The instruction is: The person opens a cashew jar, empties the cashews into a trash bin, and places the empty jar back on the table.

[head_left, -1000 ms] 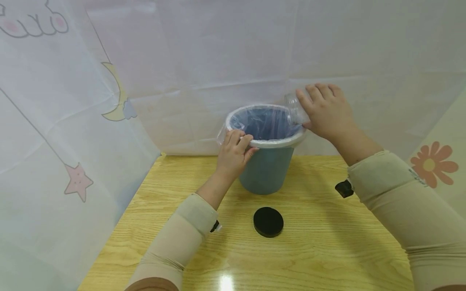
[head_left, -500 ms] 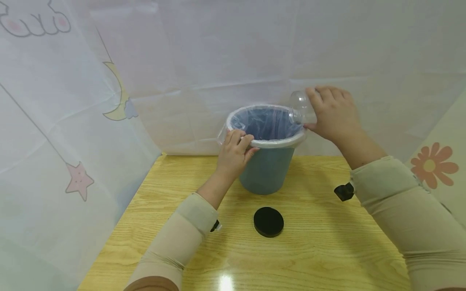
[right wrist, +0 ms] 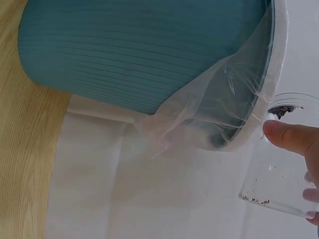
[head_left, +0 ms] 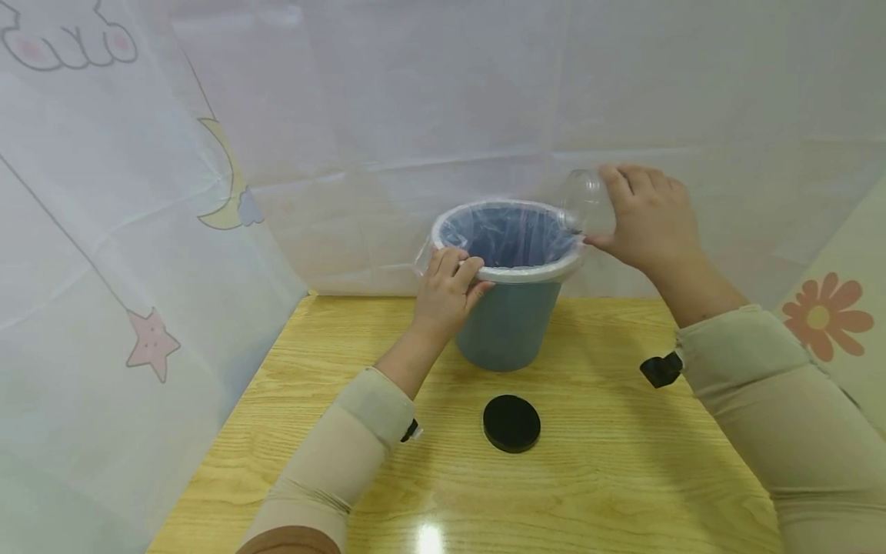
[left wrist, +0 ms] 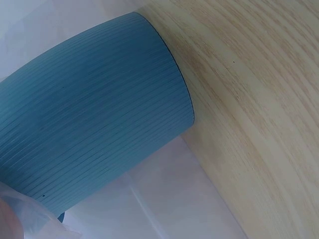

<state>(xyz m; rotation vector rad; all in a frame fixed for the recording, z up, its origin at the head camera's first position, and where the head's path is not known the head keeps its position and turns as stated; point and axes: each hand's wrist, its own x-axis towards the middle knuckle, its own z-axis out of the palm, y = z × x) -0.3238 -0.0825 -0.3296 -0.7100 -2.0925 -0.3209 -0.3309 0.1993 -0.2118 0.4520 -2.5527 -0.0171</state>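
A blue ribbed bin (head_left: pixel 507 327) (left wrist: pixel 94 129) (right wrist: pixel 139 50) lined with a clear plastic bag (head_left: pixel 508 231) (right wrist: pixel 199 117) stands on the wooden table (head_left: pixel 588 477). My left hand (head_left: pixel 448 288) grips the bin's white rim on the near left side. My right hand (head_left: pixel 647 219) holds a clear jar (head_left: pixel 584 201) (right wrist: pixel 284 159) tilted sideways beside the rim's right edge, its mouth towards the bin. A few dark crumbs cling inside the jar. The thumb (right wrist: pixel 289 137) lies across the jar's wall.
A black round lid (head_left: pixel 511 422) lies flat on the table in front of the bin. White sheets with a moon, star and flower pattern (head_left: pixel 228 185) close in the table at the left, back and right.
My right hand has drawn the jar a little to the right and up, from over the bin's rim to just outside it. The left hand has kept its hold on the rim.
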